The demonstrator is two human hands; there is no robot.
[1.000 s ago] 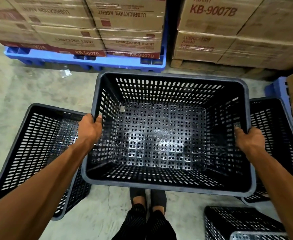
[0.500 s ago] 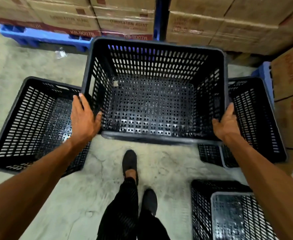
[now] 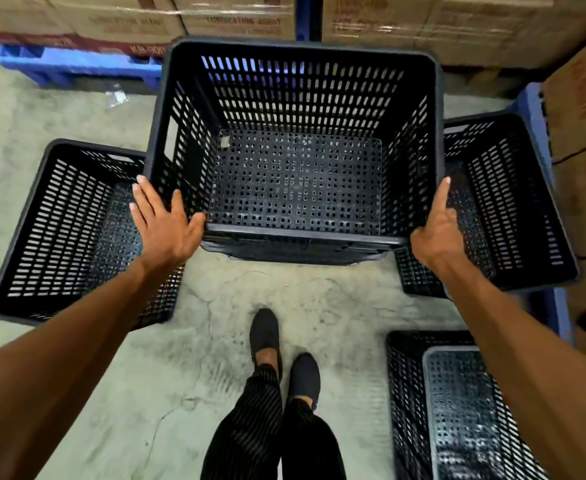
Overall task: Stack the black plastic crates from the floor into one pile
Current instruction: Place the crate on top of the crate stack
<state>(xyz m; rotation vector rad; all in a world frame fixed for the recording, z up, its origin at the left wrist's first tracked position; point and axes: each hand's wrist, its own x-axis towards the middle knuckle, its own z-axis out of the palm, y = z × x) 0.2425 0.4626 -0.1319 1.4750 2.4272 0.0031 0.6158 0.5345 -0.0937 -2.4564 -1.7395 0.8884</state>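
Concrete floor (image 3: 87, 393) holds empty black crates; spread hands, left (image 3: 165, 226) and right (image 3: 438, 230), flank the central crate (image 3: 295, 233), seemingly nested on others.

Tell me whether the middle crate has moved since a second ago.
Yes. The middle crate has gone forward, away from the person and toward the blue pallet. Its far rim now overlaps the pallet, where bare floor showed between them before.
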